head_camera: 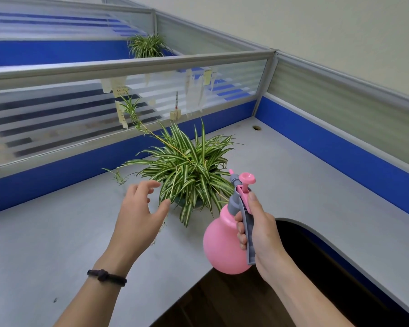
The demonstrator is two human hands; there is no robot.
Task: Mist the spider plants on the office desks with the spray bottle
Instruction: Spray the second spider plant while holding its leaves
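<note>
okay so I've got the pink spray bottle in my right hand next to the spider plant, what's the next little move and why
Probably squeeze the grey trigger: the right hand already grips the spray bottle, and its nozzle points at the spider plant. The open left hand is at the leaves, apparently ready to part them.

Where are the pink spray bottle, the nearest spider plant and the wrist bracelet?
spray bottle [222, 246], head view, round pink body.
spider plant [187, 171], head view, leaf centre.
bracelet [106, 277], head view, dark knot.

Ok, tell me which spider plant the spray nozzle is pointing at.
The big spider plant on this desk, beside the spray bottle. The other plant sits beyond the partition.
</note>
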